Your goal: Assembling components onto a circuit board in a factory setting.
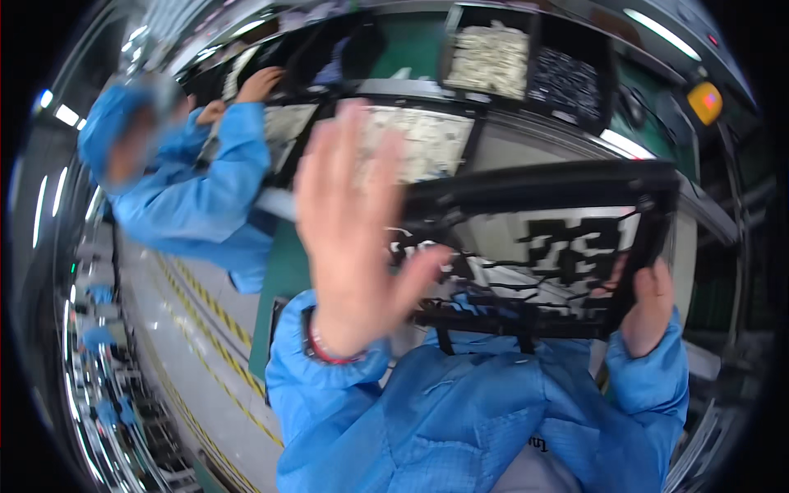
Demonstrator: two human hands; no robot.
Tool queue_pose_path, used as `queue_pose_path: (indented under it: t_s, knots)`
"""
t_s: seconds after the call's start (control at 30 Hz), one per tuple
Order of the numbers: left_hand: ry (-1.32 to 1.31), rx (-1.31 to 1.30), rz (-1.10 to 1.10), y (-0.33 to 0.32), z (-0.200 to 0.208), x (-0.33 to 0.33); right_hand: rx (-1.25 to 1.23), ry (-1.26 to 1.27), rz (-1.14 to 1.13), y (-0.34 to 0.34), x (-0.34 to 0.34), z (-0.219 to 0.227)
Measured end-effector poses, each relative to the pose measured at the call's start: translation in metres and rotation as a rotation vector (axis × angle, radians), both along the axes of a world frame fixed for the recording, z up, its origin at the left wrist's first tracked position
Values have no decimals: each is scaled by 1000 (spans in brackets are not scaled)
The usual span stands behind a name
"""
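My left hand point(349, 246) is raised beside the left end of a black-framed panel point(567, 182), its fingers spread and smeared by motion. Nothing shows in that hand, and it covers part of the panel's left side. The panel is tilted in front of my body, with a shiny, mirror-like inner face point(497, 234) carrying black strips and patches. At the panel's right edge, my right hand point(649, 311) grips the frame; some of its fingers are hidden behind it.
A black bin holds pale small parts point(489, 62); dark parts point(565, 80) fill the bin beside it. Beyond my left hand lies a tray of white pieces point(419, 140). A co-worker in blue point(193, 181) reaches over the bench at left. A yellow device point(704, 103) stands far right.
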State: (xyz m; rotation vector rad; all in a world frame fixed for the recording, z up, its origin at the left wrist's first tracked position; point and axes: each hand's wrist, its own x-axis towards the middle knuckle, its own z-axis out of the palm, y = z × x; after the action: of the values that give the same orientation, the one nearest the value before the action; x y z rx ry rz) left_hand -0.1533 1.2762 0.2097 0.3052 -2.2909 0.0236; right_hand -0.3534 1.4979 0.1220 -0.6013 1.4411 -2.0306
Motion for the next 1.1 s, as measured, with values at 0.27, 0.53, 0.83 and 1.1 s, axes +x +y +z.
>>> queue_pose_path:
  t_s: [0.27,0.53,0.83,1.1]
  knots:
    - [-187,1777,-537,-4,-125,-94,361,-382,-303,108,-111,-28]
    - [-274,2131,-506,-18,-143,-200,175,-566,-191,130,-176,-65]
    - [-204,2142,-433,-18,-163,-221,356,-545,-274,119,-203,-81]
    - [-227,2063,-439,-2,-179,-234,307,426,-770,151,-133,-56]
